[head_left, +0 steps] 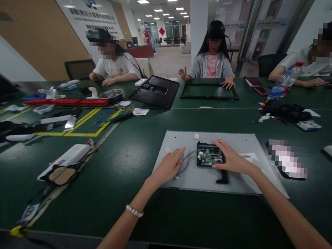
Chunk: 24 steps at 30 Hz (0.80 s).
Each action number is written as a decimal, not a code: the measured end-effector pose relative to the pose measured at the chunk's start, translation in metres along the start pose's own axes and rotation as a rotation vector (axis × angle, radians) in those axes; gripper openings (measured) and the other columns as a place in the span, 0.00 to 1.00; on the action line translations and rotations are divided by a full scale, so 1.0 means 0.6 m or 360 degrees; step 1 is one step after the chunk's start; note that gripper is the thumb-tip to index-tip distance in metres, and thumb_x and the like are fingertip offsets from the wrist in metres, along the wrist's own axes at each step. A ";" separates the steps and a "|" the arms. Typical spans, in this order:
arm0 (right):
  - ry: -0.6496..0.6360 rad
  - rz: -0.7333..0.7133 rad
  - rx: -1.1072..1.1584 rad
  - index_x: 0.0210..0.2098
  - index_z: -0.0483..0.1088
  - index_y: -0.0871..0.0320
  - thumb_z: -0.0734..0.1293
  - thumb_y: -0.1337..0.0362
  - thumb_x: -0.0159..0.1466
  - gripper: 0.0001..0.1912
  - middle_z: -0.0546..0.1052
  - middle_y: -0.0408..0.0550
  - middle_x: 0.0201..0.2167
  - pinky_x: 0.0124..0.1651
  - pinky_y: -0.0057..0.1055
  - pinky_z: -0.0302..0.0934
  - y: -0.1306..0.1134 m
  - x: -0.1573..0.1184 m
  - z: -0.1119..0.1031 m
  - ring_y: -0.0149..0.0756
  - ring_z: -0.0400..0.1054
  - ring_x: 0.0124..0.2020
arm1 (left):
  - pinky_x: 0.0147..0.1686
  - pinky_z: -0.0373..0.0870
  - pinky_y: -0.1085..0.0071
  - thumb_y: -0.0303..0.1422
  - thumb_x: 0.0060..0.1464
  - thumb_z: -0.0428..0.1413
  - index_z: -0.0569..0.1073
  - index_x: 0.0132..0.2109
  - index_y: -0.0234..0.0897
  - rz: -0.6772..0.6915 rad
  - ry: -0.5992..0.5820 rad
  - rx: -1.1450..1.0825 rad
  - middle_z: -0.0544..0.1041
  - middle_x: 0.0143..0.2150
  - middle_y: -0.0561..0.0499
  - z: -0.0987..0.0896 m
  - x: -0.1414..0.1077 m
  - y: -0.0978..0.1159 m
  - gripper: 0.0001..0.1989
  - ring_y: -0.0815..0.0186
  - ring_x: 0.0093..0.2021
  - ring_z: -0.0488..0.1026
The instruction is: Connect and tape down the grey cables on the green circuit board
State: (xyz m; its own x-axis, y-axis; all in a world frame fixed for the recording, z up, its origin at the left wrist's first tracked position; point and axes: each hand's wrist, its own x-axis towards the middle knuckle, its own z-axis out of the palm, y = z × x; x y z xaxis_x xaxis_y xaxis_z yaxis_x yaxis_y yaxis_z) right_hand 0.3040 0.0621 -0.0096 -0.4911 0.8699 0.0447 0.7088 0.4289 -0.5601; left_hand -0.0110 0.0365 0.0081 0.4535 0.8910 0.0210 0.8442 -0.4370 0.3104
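A grey flat panel (179, 179) lies on the table in front of me. On it sits a green circuit board (209, 157) in a black plastic frame, with a black bracket (222, 178) sticking out at its lower right. My right hand (233, 159) spans the board's right end, thumb at the near edge and fingers at the far edge. Thin grey cables (186, 162) run from the board's left side. Beside them my left hand (168, 166) rests over the panel's left part, fingers stretched out and holding nothing.
A pixelated phone-shaped thing (288, 159) lies right of the panel. To the left are a white device (68, 161) and several tools and cables. Across the table, a person's hands touch a black frame (210, 98); a black cover (157, 91) and bottles (281, 85) stand nearby.
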 end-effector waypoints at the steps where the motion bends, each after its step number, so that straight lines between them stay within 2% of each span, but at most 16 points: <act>1: -0.0004 -0.0003 0.0027 0.70 0.39 0.49 0.68 0.46 0.56 0.51 0.43 0.55 0.72 0.66 0.53 0.47 0.001 -0.001 -0.001 0.56 0.41 0.70 | 0.65 0.54 0.57 0.30 0.63 0.39 0.53 0.68 0.36 0.0001 -0.0007 -0.0005 0.60 0.67 0.45 -0.001 -0.001 -0.004 0.27 0.61 0.68 0.55; 6: 0.0060 -0.0014 0.0099 0.70 0.38 0.48 0.68 0.48 0.57 0.50 0.45 0.54 0.71 0.65 0.51 0.50 0.005 -0.015 -0.003 0.54 0.45 0.69 | 0.66 0.51 0.56 0.33 0.65 0.39 0.52 0.69 0.39 0.0075 -0.0055 -0.0004 0.60 0.68 0.47 -0.012 -0.005 -0.019 0.26 0.62 0.68 0.55; 9: 0.0096 -0.0016 0.0107 0.70 0.38 0.47 0.68 0.48 0.58 0.50 0.45 0.52 0.71 0.65 0.52 0.50 0.008 -0.019 0.002 0.54 0.45 0.69 | 0.66 0.50 0.53 0.38 0.66 0.41 0.52 0.69 0.40 0.0141 -0.0057 0.0015 0.60 0.68 0.47 -0.021 0.008 -0.022 0.26 0.60 0.67 0.56; 12: 0.0139 -0.0028 0.0123 0.70 0.37 0.45 0.67 0.47 0.58 0.49 0.44 0.50 0.72 0.66 0.54 0.48 0.014 -0.021 0.012 0.54 0.43 0.69 | 0.65 0.51 0.52 0.38 0.66 0.43 0.55 0.67 0.40 0.0229 0.0040 0.0070 0.62 0.67 0.46 -0.026 0.050 -0.019 0.25 0.59 0.66 0.58; 14: 0.0155 -0.0021 0.0123 0.70 0.37 0.44 0.67 0.46 0.59 0.48 0.42 0.49 0.72 0.66 0.55 0.48 0.017 -0.021 0.018 0.53 0.42 0.70 | 0.64 0.54 0.56 0.35 0.65 0.45 0.60 0.65 0.38 0.0304 0.0140 0.0107 0.65 0.65 0.46 -0.026 0.092 -0.017 0.23 0.59 0.64 0.61; 19: 0.0188 -0.0005 0.0103 0.70 0.38 0.43 0.67 0.45 0.59 0.47 0.41 0.48 0.72 0.65 0.55 0.49 0.017 -0.021 0.023 0.53 0.44 0.69 | 0.58 0.64 0.64 0.31 0.61 0.51 0.70 0.56 0.34 0.0495 0.0196 0.0129 0.73 0.57 0.44 -0.009 0.191 -0.019 0.17 0.60 0.56 0.70; 24: 0.0190 0.0006 0.0101 0.69 0.39 0.43 0.66 0.45 0.59 0.47 0.42 0.48 0.72 0.65 0.54 0.50 0.017 -0.018 0.021 0.53 0.46 0.69 | 0.51 0.69 0.67 0.31 0.61 0.53 0.77 0.44 0.36 0.0461 0.0229 0.0186 0.79 0.46 0.47 0.011 0.232 -0.025 0.09 0.62 0.47 0.74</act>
State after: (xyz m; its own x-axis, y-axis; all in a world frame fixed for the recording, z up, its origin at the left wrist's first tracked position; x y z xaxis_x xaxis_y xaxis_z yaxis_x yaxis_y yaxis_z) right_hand 0.3100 0.0541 -0.0264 -0.4220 0.8959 0.1388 0.6750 0.4127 -0.6116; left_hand 0.0414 0.1664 0.0003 0.6412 0.7325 0.2286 0.7171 -0.6780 0.1613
